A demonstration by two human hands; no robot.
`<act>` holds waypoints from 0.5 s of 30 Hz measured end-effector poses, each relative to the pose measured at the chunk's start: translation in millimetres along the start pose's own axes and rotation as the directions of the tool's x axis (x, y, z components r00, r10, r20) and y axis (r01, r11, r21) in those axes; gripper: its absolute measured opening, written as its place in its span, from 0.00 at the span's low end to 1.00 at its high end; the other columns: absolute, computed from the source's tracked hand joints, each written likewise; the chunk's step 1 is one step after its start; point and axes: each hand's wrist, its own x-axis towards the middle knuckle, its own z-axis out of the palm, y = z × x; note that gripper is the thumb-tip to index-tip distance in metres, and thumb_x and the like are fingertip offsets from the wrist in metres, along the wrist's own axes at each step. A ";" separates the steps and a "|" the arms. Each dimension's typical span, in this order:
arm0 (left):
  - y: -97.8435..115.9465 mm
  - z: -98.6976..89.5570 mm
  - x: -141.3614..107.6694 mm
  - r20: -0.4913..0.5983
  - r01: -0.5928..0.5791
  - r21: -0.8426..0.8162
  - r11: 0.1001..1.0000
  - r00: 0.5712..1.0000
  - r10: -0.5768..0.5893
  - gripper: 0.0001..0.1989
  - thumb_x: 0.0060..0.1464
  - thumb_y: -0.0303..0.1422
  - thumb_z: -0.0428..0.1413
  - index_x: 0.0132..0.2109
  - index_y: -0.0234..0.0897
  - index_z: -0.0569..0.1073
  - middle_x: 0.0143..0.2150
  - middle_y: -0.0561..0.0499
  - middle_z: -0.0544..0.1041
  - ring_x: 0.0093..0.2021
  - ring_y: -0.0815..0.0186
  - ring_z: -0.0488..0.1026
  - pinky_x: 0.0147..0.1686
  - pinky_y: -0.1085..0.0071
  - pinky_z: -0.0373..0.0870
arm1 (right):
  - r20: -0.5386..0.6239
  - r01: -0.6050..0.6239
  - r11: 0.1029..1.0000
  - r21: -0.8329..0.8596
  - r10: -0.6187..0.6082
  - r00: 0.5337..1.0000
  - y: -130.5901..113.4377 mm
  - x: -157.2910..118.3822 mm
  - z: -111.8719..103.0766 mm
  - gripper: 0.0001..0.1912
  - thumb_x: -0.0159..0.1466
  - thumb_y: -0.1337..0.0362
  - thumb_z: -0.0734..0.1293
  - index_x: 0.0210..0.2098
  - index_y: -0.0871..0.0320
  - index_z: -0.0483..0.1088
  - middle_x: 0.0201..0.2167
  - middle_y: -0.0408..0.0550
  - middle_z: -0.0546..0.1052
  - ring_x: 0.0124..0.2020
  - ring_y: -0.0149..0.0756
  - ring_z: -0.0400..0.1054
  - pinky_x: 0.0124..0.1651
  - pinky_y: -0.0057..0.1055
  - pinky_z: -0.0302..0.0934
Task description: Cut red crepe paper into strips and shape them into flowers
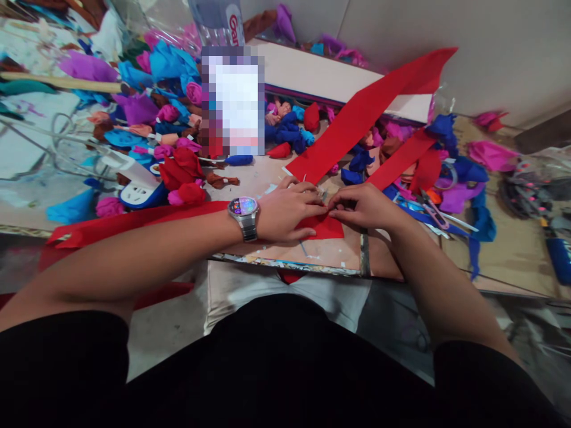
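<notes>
Left hand (289, 211) is open, palm down, fingers slightly spread, resting on the red strip (328, 230) near the table (330, 252) edge, in front of the person. Right hand (363, 205) has its fingertips bunched at the same strip, just beside the left fingertips; can't tell if it grips the material or only touches it. Silver watch (244, 211) with lit face on the left wrist. Long red fabric (178, 213) lies on the table behind the left forearm; can't tell if it joins the strip. Wide red band (348, 134) slants from just beyond the hands up to the right, over the front edge of a long pale box (321, 68). Narrower red band (399, 159) slants the same way, right of it. White-and-blue device (140, 190) on the left side, red bundle (181, 169) just beside it. Blue, pink, purple and brown pieces are heaped on the left and also between the box and the hands, more on the right. Light wooden stick (62, 82) lies at upper left. Pixelated panel (241, 104) stands behind the hands, contents unreadable, clear container (218, 22) beyond it. Pink-handled scissors (437, 215) lie right of the right hand, among blue scraps.
</notes>
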 end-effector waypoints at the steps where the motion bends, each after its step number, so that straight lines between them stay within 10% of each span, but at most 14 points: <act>1: 0.2 0.2 -0.1 0.000 0.004 -0.001 1.000 1.000 -0.004 0.25 0.66 0.47 0.57 0.64 0.41 0.77 0.63 0.40 0.78 0.68 0.44 0.67 0.63 0.47 0.57 | 0.001 -0.002 1.000 0.002 0.002 1.000 -0.9 0.3 -0.4 0.09 0.66 0.58 0.73 0.41 0.57 0.82 0.30 0.46 0.80 0.28 0.33 0.69 0.33 0.30 0.59; 15: 0.5 -0.2 -0.6 0.027 -0.003 0.018 1.000 1.000 0.003 0.25 0.69 0.52 0.52 0.61 0.43 0.79 0.64 0.40 0.77 0.68 0.43 0.65 0.63 0.46 0.55 | 0.045 -0.023 0.999 -0.042 0.025 0.999 -3.4 -1.6 -5.4 0.12 0.67 0.54 0.73 0.37 0.58 0.80 0.28 0.45 0.78 0.27 0.32 0.67 0.32 0.30 0.58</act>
